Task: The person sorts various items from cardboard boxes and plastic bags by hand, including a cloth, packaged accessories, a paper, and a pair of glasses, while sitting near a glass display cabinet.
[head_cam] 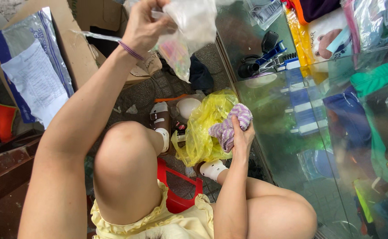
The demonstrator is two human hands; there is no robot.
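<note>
My left hand (144,24) is raised at the top of the view and grips a clear plastic bag (189,26) with something pale and colourful inside. A purple band sits on that wrist. My right hand (241,135) is lower, closed around a bundled purple-and-white striped cloth (229,124). The cloth rests against a crumpled yellow plastic bag (202,128) that lies between my knees and the glass case.
A glass display case (317,110) with folded clothes, packets and a black hair dryer fills the right side. Cardboard boxes (70,40) and a blue-and-white packet (30,71) stand at the left. I sit on a red stool (180,199), wearing white sandals.
</note>
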